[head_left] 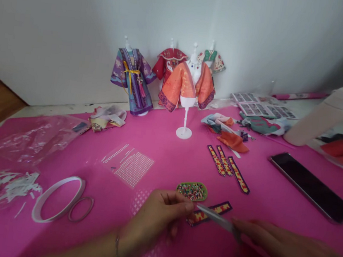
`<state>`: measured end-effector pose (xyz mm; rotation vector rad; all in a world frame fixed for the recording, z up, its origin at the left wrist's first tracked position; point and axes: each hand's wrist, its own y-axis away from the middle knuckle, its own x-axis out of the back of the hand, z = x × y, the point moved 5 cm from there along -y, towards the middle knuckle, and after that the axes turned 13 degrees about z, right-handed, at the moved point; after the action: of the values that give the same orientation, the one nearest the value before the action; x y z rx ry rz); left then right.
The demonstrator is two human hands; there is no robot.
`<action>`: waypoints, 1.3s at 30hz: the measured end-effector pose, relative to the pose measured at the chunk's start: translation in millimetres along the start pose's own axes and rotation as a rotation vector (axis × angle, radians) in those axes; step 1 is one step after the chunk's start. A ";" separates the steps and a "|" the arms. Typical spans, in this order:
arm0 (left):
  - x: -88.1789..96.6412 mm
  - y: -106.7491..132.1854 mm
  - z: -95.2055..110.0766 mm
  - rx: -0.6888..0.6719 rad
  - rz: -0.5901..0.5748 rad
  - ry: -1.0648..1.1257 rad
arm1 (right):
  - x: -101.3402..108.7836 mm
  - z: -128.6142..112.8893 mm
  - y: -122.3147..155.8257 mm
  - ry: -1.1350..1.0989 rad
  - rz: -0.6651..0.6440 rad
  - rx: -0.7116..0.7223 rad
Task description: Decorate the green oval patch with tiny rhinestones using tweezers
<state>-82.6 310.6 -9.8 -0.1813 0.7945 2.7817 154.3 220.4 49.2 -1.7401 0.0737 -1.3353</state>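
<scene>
My left hand [164, 211] is closed in a pinch above the pink mat, and what sits between its fingertips is too small to name. From the right, my blurred right hand [288, 247] grips scissors [219, 219], their grey blades pointing left with the tip at my left fingertips. Red, probably the handle, shows dimly under the right fingers. Beneath the blades lies a patterned yellow-and-red fabric strip [207, 216] with a dark border. A green tray [177, 191] of multicoloured beads stands just behind my left hand.
Three similar strips [237, 176] lie farther back. Small mannequins wear robes, an orange jacket [173, 85] in front. A sheet of stick-on pearls [135, 168], a tape roll [38, 208] and plastic bags [33, 136] are leftward. A phone [311, 185] and a pale bottle [323, 114] stand rightward.
</scene>
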 end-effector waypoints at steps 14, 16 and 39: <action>3.0 -1.6 -1.4 0.010 -0.020 -0.083 | 0.5 -1.9 -4.1 -0.032 0.006 -0.026; 2.6 -0.2 -0.7 0.005 -0.029 -0.100 | -0.1 -1.6 -4.8 -0.039 -0.002 -0.018; 1.6 2.3 2.7 0.010 -0.077 -0.147 | 2.3 -4.0 -13.1 -0.076 -0.029 0.023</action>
<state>-84.9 310.4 -6.7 -0.0053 0.7481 2.6817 146.2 224.4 59.7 -1.7762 -0.0095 -1.2846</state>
